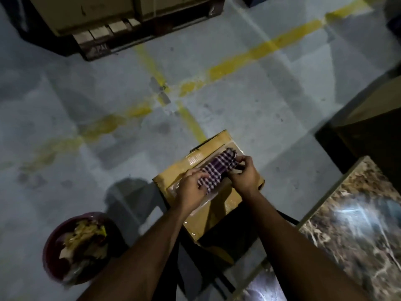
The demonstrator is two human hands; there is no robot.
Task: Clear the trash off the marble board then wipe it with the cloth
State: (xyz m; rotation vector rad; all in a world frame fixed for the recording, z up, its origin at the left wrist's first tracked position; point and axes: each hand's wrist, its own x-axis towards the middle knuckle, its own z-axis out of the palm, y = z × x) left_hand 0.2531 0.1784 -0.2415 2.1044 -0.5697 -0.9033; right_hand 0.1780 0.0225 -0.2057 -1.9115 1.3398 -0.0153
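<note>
Both hands [217, 177] grip folded cloth [213, 170] on box; long axis 1–7 o'clock; marble board [351, 224] at 4 o'clock, right hand [244, 174] nearer.

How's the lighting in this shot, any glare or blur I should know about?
Head view: dim overall, corners darker; a bright white glare patch sits on the glossy brown marble board; the two hands on the purple checked cloth are lit and fairly sharp; the dark red trash bowl looks soft; wide-angle bending at the edges.
</note>
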